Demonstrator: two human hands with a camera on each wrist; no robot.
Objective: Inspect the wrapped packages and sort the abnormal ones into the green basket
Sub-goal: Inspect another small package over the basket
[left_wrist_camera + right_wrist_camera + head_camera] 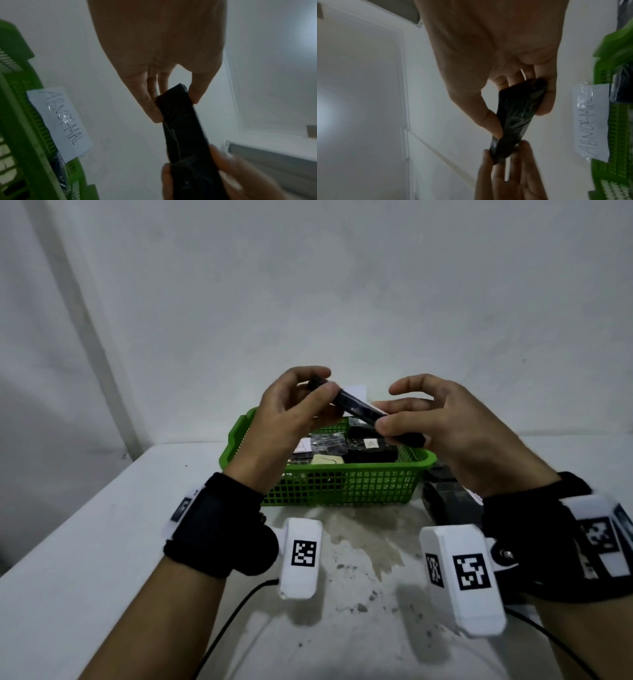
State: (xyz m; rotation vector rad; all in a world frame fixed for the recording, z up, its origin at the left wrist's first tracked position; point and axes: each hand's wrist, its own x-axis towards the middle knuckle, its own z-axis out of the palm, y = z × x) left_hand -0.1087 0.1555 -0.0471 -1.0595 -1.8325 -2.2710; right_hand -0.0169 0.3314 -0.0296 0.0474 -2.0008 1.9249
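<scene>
Left hand (291,405): we pinch one end of the black package (359,409).
Right hand (442,422): we pinch its other end, above the green basket (342,484).

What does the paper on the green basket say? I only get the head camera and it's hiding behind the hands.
Observer: The paper label on the green basket says ABNORMAL in handwriting; the right wrist camera shows it.
Child: Is the black package all smooth?
Observer: No, the black package has shiny, wrinkled wrap, seen close from the right wrist.
Child: How does the left hand hold it?
Observer: The left hand pinches one end between thumb and fingers; the right hand pinches the other end.
</scene>
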